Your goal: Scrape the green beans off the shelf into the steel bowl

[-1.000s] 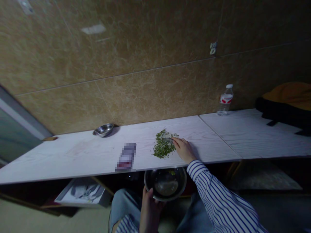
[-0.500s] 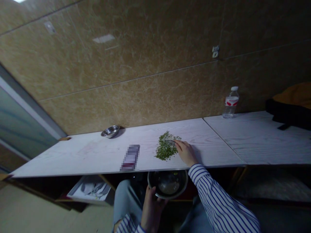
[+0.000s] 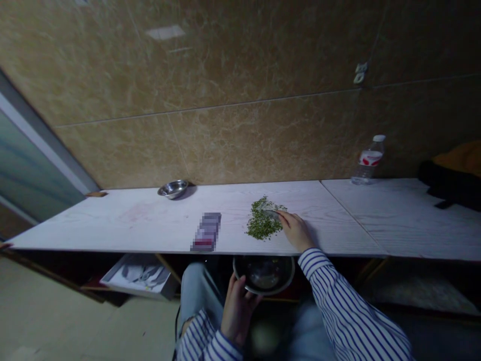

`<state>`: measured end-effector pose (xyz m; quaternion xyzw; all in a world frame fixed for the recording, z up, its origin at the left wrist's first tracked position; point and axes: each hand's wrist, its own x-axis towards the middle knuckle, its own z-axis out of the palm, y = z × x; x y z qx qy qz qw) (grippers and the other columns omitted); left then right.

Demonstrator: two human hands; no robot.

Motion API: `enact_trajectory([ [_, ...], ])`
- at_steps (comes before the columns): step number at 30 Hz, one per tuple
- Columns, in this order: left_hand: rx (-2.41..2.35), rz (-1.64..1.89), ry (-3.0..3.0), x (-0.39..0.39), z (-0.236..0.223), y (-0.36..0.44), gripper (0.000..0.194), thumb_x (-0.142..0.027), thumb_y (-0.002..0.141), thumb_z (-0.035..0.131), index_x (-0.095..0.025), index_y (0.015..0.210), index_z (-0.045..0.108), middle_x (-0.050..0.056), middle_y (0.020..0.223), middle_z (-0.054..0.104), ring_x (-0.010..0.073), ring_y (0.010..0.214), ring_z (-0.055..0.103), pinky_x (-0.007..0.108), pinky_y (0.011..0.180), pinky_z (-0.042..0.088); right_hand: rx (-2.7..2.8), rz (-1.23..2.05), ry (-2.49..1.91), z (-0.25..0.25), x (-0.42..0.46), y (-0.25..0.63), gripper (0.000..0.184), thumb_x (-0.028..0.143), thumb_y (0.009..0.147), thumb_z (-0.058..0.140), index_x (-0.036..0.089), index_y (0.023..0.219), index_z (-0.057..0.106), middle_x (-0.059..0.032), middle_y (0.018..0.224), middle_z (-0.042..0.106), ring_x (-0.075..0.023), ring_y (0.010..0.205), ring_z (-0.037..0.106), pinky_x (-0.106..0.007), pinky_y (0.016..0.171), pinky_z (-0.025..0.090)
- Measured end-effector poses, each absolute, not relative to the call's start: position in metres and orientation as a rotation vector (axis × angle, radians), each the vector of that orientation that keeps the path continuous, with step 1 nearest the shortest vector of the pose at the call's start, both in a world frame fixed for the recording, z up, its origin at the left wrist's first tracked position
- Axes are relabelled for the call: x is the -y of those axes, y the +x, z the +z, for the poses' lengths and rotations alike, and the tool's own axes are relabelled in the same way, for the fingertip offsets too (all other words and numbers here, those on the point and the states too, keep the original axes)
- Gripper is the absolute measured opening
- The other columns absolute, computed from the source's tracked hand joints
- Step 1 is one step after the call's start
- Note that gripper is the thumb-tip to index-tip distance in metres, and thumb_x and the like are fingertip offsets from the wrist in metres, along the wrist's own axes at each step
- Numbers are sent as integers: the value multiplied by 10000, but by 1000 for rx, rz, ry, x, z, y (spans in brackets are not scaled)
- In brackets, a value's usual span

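Observation:
A heap of small green bits, like beans or chopped leaves (image 3: 262, 225), lies spread on the white tabletop (image 3: 150, 225). Over it, my right hand (image 3: 296, 229) grips a thin grey metal utensil (image 3: 271, 214) that looks like a spoon; its tip is among the green bits and too blurred to make out fully. Below the table's front edge, my left hand (image 3: 238, 306) holds a metal bowl (image 3: 265, 290) by its near left side, thumb at the rim. The bowl's inside is dark, with a few small specks, and its far rim sits close under the edge.
A small steel bowl (image 3: 173, 189) stands at the back left, and a pixelated flat object (image 3: 206, 231) lies left of the heap. A water bottle (image 3: 368, 160) and a dark bag (image 3: 447, 180) are at the right. A white box (image 3: 139, 276) sits on the shelf below.
The view has shifted, so the whole scene sits a little differently in the picture. Both hands keep their holds; the utensil remains at the green heap.

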<state>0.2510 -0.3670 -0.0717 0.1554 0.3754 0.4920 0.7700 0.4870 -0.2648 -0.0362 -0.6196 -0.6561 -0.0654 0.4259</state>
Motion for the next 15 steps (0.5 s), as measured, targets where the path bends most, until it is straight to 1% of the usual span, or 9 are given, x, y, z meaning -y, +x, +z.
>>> enact_trajectory([
  [5,-820,1042,334,361,-71,247,458,-286,800,595,-316,1235,455,39,1110,627,189,847,649,335,720,508,1626,-179,-1595,-37,265,488,293,228,896,450,251,1107,653,-52,1013,705,-190,918,638,-325,854,499],
  [10,-799,1036,329,362,-77,244,516,-308,799,597,-323,1285,427,46,1116,630,191,858,646,349,748,500,1625,-192,-1606,-34,268,488,299,248,906,437,242,1121,643,-63,1015,699,-198,931,632,-343,866,496],
  [15,-810,1018,309,366,-84,244,578,-306,799,606,-329,1329,378,56,1168,620,186,893,642,330,758,489,1642,-198,-1590,-33,270,489,301,273,912,435,236,1137,633,-67,1005,696,-208,916,630,-367,846,505],
])
